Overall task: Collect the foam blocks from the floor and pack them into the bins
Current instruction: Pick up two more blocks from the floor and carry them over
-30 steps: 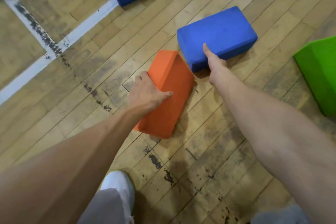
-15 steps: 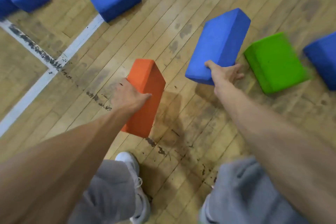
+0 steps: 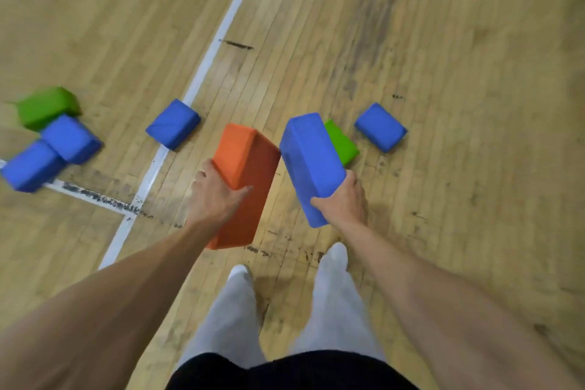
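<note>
Both arms reach down. Left hand (image 3: 218, 196) grips orange block (image 3: 243, 180); right hand (image 3: 343, 199) grips blue block (image 3: 308, 161). Both held above wooden floor (image 3: 443, 73), white line (image 3: 202, 73) beyond left hand.

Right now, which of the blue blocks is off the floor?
The blue block gripped in the right hand, beside the orange block; the other four blue ones lie on the floor.

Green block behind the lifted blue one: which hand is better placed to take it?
Right, probably: the green block lies just beyond the right hand, which grips a blue block; the left hand, gripping an orange block, is farther. Neither is free.
</note>
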